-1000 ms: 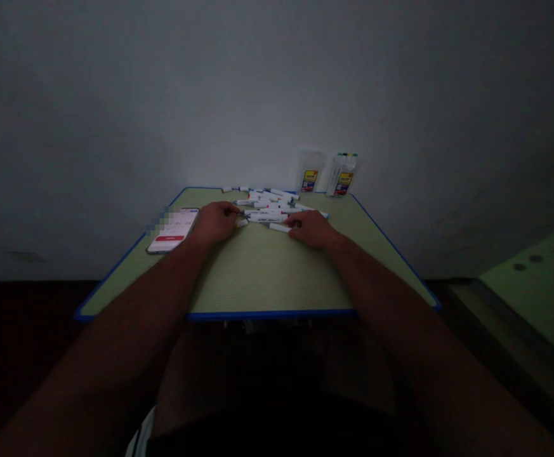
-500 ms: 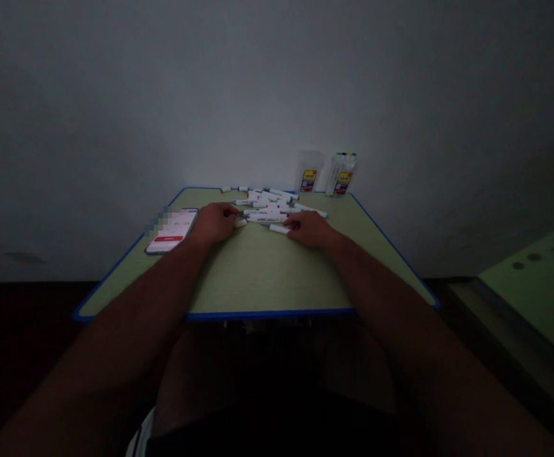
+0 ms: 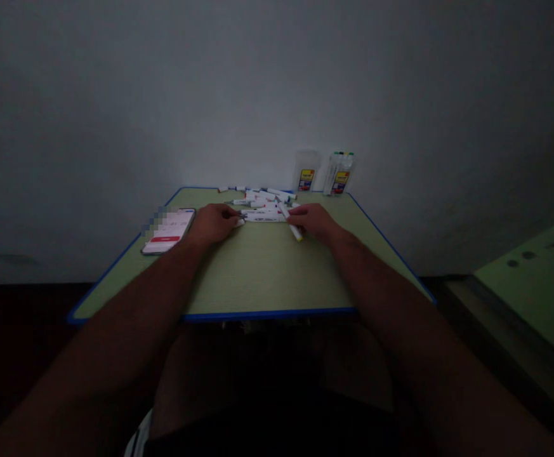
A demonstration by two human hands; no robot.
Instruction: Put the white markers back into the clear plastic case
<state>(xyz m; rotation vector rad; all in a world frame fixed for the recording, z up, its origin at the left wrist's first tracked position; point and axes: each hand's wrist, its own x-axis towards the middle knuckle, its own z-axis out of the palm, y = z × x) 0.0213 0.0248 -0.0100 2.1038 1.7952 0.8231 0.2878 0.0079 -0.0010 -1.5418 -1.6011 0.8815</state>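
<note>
Currently, the right hand (image 3: 313, 220) pinches a white cylindrical marker with a yellow end (image 3: 296, 232), slanting from eleven to five o'clock above the pale-green, blue-edged counter (image 3: 252, 273); toward nine, the left hand (image 3: 214, 221) meets other white cylindrical markers (image 3: 261, 216), its grip impossible to tell.

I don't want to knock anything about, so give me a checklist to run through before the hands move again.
1. Right hand has a grip on a marker: ok.
2. That marker lines up with the near markers: not ok, it slants.
3. Left hand has a firm grip: cannot tell; its fingertips are at the near markers' left ends.
4. Far markers in a neat row: not ok, jumbled.
5. Both boxes upright: ok.
6. Phone untouched by the left arm: cannot tell; they look very close.
</note>
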